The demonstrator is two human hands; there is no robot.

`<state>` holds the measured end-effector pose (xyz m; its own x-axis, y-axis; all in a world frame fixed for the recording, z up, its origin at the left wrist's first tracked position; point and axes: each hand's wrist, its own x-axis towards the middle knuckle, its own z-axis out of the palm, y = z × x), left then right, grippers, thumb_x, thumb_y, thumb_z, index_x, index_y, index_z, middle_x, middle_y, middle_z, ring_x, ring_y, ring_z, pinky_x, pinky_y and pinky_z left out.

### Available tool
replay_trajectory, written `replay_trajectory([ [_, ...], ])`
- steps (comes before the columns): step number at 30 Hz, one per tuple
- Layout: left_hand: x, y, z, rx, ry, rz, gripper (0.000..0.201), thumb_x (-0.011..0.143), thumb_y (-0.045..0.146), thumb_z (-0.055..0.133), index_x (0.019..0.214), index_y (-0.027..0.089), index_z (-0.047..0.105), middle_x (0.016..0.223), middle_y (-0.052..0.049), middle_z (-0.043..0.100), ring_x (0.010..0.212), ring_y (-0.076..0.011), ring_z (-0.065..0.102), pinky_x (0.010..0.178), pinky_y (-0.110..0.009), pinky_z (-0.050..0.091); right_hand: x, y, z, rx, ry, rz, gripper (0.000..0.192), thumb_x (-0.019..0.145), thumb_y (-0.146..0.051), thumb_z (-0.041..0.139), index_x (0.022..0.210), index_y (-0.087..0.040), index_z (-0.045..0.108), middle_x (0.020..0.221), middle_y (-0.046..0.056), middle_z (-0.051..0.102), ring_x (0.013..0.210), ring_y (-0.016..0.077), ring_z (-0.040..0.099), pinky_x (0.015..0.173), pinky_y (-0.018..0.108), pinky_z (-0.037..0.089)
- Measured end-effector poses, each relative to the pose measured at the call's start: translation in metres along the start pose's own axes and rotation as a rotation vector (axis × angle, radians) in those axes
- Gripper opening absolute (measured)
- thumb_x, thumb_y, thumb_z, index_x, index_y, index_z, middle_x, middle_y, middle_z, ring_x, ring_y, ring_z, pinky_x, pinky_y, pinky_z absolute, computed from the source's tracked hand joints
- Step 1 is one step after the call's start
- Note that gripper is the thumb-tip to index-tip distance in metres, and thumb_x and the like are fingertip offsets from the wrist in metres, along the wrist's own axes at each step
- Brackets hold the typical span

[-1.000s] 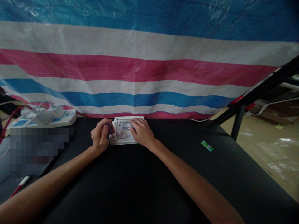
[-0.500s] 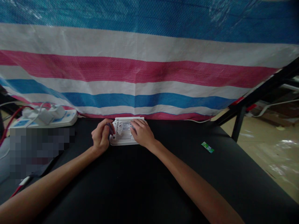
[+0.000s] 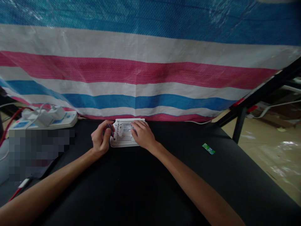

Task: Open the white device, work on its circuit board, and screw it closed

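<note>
A white plastic box [image 3: 124,135] with lots of tiny holes is lying flat on a black table [image 3: 145,188], right at the far edge, just under a big striped sheet [image 3: 145,69] that is hanging behind it. The box is sitting between the two hands.

The left hand [image 3: 101,139] is curling up at the left end of the box. Its fingers [image 3: 108,125] are bending in close together and pinching a small dark tool [image 3: 111,129]. The tool is thin and mostly hiding under the fingers, so I cannot tell just what it is. Its tip is pointing down at the left end of the box, right beside the fingertips.

The right hand [image 3: 142,134] is lying flat on top of the right half of the box. Its fingers [image 3: 134,125] are stretching out, a little apart, and pressing down on the box. They are not wrapping around anything. A small pale label on the box is peeking out just left of these fingers.

Far off to the right of the right fingers, a little green packet [image 3: 208,148] is lying on the table by itself. Far off to the left of the left fingers, a white power strip [image 3: 44,120] with white plugs in it is sitting at the table's edge, and a red wire [image 3: 10,121] is curving beside it. A dark metal frame [image 3: 258,94] is slanting up on the right, past the table.
</note>
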<state>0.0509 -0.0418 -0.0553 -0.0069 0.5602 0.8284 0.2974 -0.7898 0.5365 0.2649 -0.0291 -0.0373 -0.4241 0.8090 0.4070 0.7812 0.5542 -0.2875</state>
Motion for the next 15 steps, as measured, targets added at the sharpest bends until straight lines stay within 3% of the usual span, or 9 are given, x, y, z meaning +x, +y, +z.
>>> replay_trajectory([
  [15, -0.0007, -0.003, 0.0001, 0.064, -0.034, 0.027, 0.027, 0.097, 0.02, 0.046, 0.122, 0.017, 0.056, 0.077, -0.001, 0.062, 0.058, -0.0106, 0.058, 0.055, -0.023, 0.048, -0.0008, -0.0004, -0.0001, -0.003, 0.009, -0.002, 0.038, 0.096, -0.029, 0.047, 0.128, -0.012, 0.062, 0.133, 0.014, 0.062, 0.127, 0.0232, 0.051, 0.11, 0.04, 0.037],
])
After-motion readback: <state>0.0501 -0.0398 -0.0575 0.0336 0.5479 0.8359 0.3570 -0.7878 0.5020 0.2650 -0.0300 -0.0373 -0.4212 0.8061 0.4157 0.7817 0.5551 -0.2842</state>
